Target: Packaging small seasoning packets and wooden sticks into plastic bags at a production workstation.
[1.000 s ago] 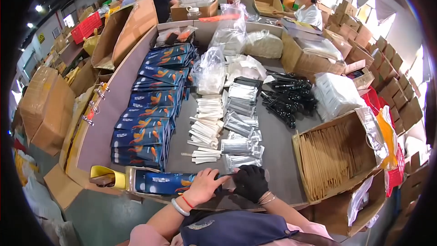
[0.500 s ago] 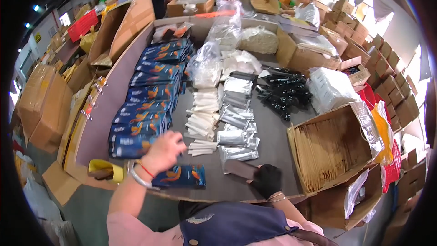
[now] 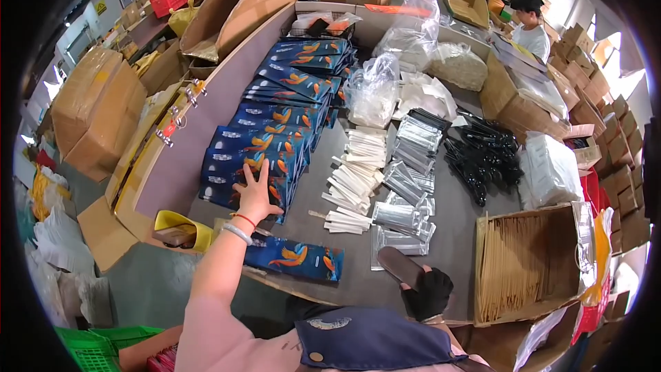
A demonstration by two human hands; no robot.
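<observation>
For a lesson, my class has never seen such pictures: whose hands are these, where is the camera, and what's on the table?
There's no machine: these are a person's own hands, seen by a fisheye camera worn on the head, so straight edges bend. The bare left hand is spread over blue pouches; the gloved right hand holds a dark flat piece. White strips, silvery packets and black items also lie on the table. At the right stands a box of brown sticks.

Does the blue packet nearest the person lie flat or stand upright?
Flat: the blue packet has its broad printed side facing up.
</observation>
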